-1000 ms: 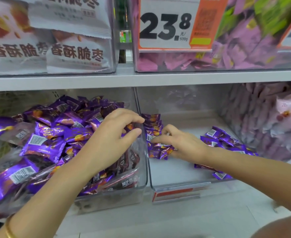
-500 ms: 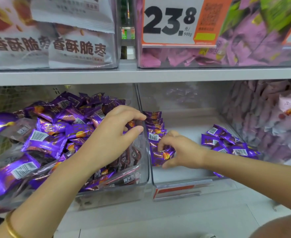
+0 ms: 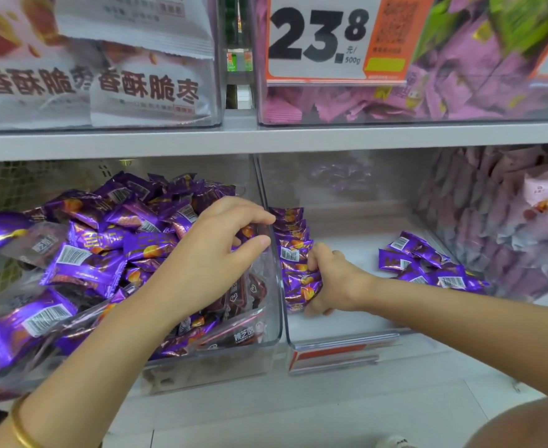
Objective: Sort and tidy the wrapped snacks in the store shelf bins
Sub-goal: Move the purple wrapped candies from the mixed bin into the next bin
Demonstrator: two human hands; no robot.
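A person tidies wrapped snacks beneath a grey shelf board (image 3: 298, 137), where the clear left bin (image 3: 266, 331) is piled past its rim with a heap of purple wrapped snacks (image 3: 104, 253). Directly right of the left bin, the right bin (image 3: 347, 321) shows mostly bare floor. Farther right of the left bin stand pale pink packs (image 3: 508, 221), and a price card (image 3: 318, 37) hangs above and to its right. A row of purple snacks (image 3: 293, 250) stands on edge against the outer face of the left bin's right wall, while a loose cluster (image 3: 427, 266) of the same snacks lies well to the right of the left bin. The left hand (image 3: 214, 253) is over the left bin's right wall, its fingers (image 3: 259, 218) curled, thumb and forefinger slightly apart at the top edge. Whether they grip the wall or a wrapper cannot be told. The right hand (image 3: 334, 282), just right of the left bin, curls its fingers round the near end of the row, squeezing the packets together. The packets look light, soft and crinkly, with foil that is likely slick, so a row would probably fan out or slide if held loosely. Pressing it from both ends across the flat faces, not by the crimped seams, seems the surer hold. A gold bangle (image 3: 20, 428) circles the left wrist.
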